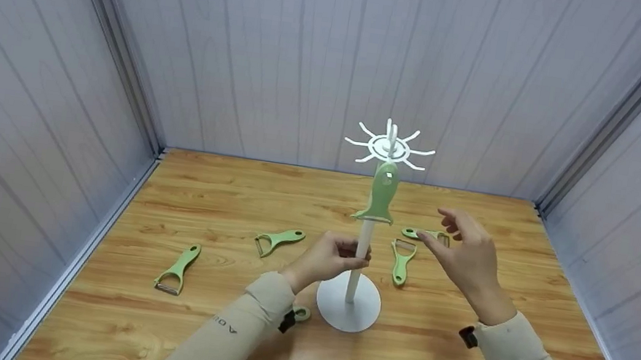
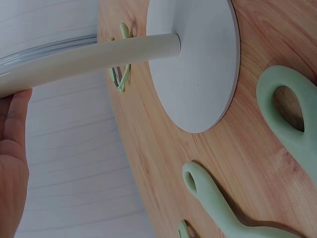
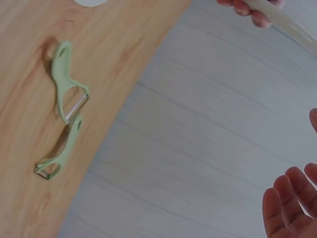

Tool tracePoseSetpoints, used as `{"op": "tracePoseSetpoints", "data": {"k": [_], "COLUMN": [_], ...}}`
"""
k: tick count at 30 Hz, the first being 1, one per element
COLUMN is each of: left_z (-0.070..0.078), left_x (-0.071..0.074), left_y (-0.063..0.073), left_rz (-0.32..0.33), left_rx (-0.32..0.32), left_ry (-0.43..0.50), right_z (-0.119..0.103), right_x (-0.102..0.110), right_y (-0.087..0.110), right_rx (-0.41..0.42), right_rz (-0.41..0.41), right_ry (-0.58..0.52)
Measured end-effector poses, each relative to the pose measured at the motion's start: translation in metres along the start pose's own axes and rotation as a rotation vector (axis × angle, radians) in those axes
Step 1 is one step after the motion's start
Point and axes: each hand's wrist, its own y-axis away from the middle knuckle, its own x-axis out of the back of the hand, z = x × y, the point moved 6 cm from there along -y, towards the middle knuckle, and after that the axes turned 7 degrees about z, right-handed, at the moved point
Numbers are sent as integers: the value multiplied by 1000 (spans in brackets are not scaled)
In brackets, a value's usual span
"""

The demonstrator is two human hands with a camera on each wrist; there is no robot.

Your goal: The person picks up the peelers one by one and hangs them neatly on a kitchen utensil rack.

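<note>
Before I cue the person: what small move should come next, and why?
Probably lower the right hand to the peeler just right of the stand: that hand is empty, the left hand grips the stand, and another green peeler hangs there while other hooks look bare.

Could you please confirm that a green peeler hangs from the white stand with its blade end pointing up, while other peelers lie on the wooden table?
Not quite: the head view shows the green peeler hanging from the white stand with its blade end pointing down. Other peelers do lie on the wooden table.
</note>
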Motion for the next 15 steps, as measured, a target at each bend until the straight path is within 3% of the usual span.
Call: {"op": "tracePoseSetpoints", "data": {"k": [8, 15], "left_z": [0, 1], "left_x": [-1, 0], "left_y": [-1, 0], "left_rz": [-5, -1], "left_rx": [0, -3], "left_ry": [-3, -1], "right_z": [19, 35], "right_x": [-14, -30], "right_y": [13, 30], "right_rx": [37, 26], "right_rz": [-58, -182], "right_ry": [24, 41]}}
